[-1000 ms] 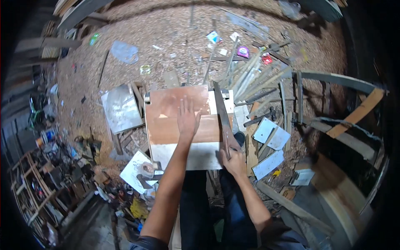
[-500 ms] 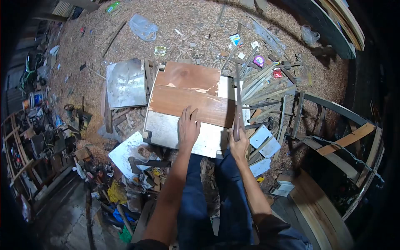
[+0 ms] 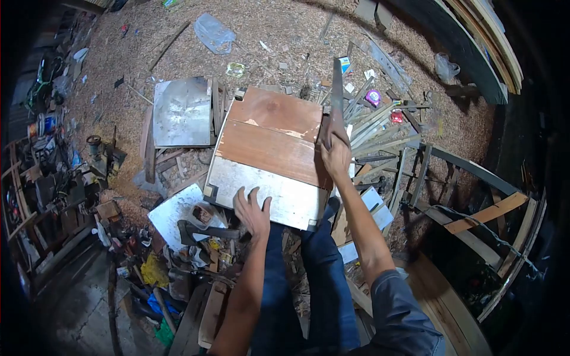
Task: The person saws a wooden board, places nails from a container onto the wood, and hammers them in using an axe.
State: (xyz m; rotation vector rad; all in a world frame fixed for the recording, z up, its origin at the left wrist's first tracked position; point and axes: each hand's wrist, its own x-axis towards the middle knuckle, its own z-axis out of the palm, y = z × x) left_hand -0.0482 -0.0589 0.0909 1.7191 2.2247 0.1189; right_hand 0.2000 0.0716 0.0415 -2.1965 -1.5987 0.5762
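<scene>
Reddish-brown wood covers the far part of the board [image 3: 270, 145], while the near strip of it is pale and worn. We see our left hand [image 3: 252, 210] at the board's near edge, fingers spread over that pale strip and gripping the edge. Our right hand [image 3: 336, 155] is at the board's right edge, wrapped tight around the handle of a saw [image 3: 336, 95], whose long blade runs away from us past the far right corner of the board. Whether the blade touches the wood there we cannot tell.

Just beside the board's left edge lies a grey metal sheet [image 3: 183, 111], and near the near left corner a white panel [image 3: 178, 215] rests among scraps. To the right of the board, a heap of thin wooden sticks [image 3: 380, 127] fans outward. Everything sits on a floor thick with wood shavings [image 3: 279, 29]. Our legs in dark blue trousers [image 3: 297, 285] show below the board.
</scene>
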